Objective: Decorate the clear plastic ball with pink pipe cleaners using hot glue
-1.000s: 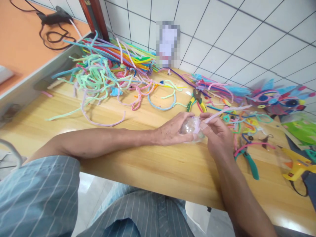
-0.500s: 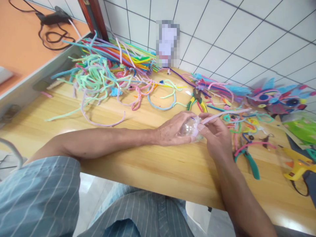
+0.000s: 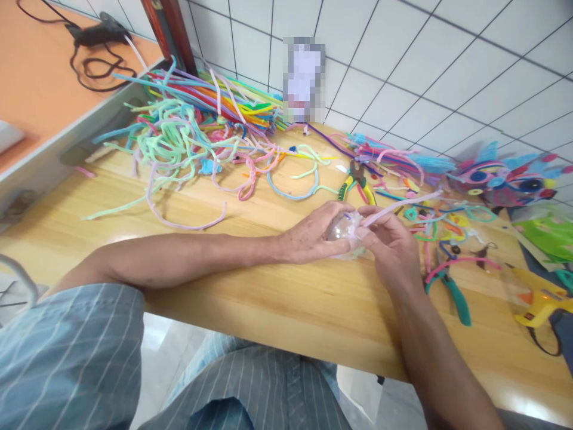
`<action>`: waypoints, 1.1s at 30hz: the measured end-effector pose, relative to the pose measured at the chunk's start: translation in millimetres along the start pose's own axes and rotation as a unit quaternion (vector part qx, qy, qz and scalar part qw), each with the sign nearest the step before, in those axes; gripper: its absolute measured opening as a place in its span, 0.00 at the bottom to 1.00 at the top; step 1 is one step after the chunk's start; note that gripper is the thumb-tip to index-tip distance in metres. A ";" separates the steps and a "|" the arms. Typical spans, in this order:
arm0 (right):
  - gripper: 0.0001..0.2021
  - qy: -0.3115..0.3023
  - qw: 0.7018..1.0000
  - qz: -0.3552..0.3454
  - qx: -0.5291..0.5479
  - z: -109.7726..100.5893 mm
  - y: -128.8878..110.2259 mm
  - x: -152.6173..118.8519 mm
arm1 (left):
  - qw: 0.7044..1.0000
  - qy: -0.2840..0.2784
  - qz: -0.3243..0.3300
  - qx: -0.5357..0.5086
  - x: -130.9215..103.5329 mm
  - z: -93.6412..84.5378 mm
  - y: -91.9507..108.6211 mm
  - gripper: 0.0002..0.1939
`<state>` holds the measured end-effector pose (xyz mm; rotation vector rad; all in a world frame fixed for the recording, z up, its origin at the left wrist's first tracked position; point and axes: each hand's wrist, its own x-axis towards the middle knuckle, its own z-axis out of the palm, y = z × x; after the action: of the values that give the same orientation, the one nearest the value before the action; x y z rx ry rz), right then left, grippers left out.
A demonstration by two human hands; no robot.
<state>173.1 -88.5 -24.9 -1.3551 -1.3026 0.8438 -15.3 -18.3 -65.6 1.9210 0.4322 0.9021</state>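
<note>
My left hand [image 3: 313,236] is wrapped round a clear plastic ball [image 3: 342,227] just above the wooden table [image 3: 268,286]. On the ball's right side lies a pale pink pipe cleaner [image 3: 398,205], its free end pointing up and to the right. My right hand [image 3: 389,239] pinches this pipe cleaner against the ball between thumb and fingers. The ball's underside and part of the pipe cleaner are hidden by my fingers. Just behind my hands lie yellow-and-green pliers [image 3: 357,182].
A heap of coloured pipe cleaners [image 3: 179,140] spreads over the back left. Teal-handled pliers [image 3: 457,298] and a yellow glue gun [image 3: 541,301] lie at the right. Decorated figures [image 3: 501,176] stand by the tiled wall. A pixelated object [image 3: 304,80] leans there.
The pipe cleaner's free end has shifted slightly left and up. My right fingers have moved a little along the ball's side; both hands keep their hold.
</note>
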 end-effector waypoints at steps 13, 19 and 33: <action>0.04 0.020 0.999 -0.017 -0.024 -0.2 -2.3 -2.1 | 1.000 0.008 0.018 -0.006 -4.0 2.3 1.9 0.30; 0.05 0.021 0.999 -0.027 -0.027 0.1 -3.1 -3.3 | 1.000 0.011 0.004 0.000 -5.1 2.8 1.2 0.33; 0.04 0.014 0.951 -0.224 -0.214 -8.9 -22.1 -12.8 | 0.999 0.024 0.021 0.015 -3.1 -1.2 -7.3 0.40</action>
<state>173.9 -105.3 -3.8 -1.3056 -1.7514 0.2340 -17.7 -15.8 -72.9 1.9456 0.4377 0.9757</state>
